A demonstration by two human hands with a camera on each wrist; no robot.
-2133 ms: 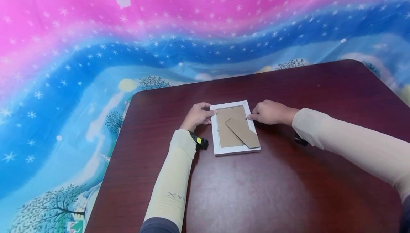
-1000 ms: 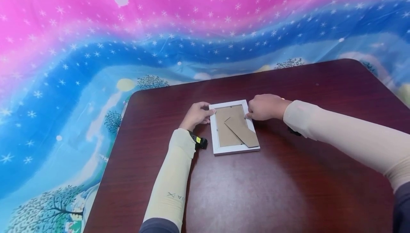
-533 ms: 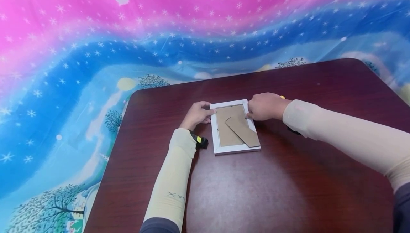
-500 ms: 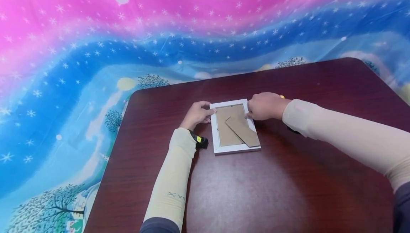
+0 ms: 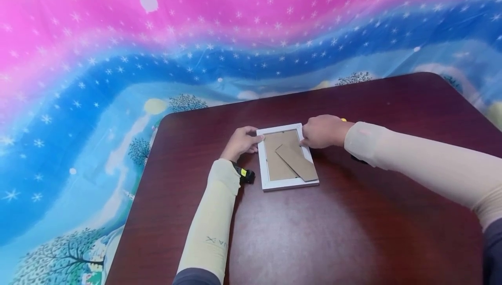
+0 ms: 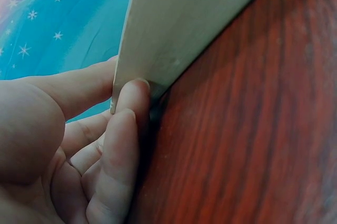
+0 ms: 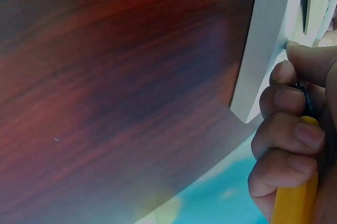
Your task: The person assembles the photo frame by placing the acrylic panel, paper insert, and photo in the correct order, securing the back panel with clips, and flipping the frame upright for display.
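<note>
A white picture frame [image 5: 268, 163] lies face down on the table, its brown backing board [image 5: 274, 165] and slanted easel leg [image 5: 296, 163] uppermost. At its upper left edge, my left hand [image 5: 240, 142] grips the frame, thumb over the rim and fingers against the side. My right hand [image 5: 322, 131] is at the upper right edge, fingers curled round a tool with a yellow handle [image 7: 295, 203] and a dark front part. The tool's tip is hidden by the fingers. In the right wrist view, the thumb reaches the frame's back near the backing edge.
The dark red wooden table [image 5: 298, 241] has rounded far corners. Behind it hangs a pink and blue cloth [image 5: 219, 32] printed with snowflakes and trees. A black wrist camera [image 5: 246, 175] sits at my left wrist, close to the frame.
My right hand has shifted slightly up and left and turned at the wrist, so the yellow handle's end now shows behind it. Left hand and picture frame stay put.
</note>
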